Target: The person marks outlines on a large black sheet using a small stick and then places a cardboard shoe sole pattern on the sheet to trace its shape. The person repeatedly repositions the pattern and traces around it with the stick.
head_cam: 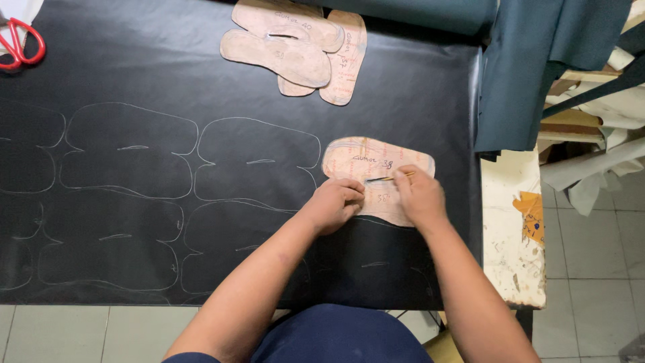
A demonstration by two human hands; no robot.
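- The fingers point(351, 190) of the left hand point(334, 204) are curled down and press flat on the near left part of a tan cardboard pattern point(356, 161); they grip nothing, only hold it still.
- The fingers point(405, 183) of the right hand point(420, 196) are pinched shut around a thin pencil-like marker point(388, 178), which lies nearly level with its tip pointing left over a slit in the pattern.
- The cardboard pattern lies flat on a black sheet point(168, 67), near the sheet's right edge, just in front of the person's body; both hands cover its near edge.
- The black sheet covers most of the surface point(510, 235), whose worn pale top shows bare at the right.
- Light outlines point(259, 161) of the same rounded shape are drawn in rows across the sheet, to the left of the pattern.
- A stack of other cardboard patterns point(295, 47) rests at the far side of the sheet, well apart from the hands.
- Red-handled scissors point(20, 44) lie at the far left corner.
- Dark green fabric point(531, 60) hangs at the far right.
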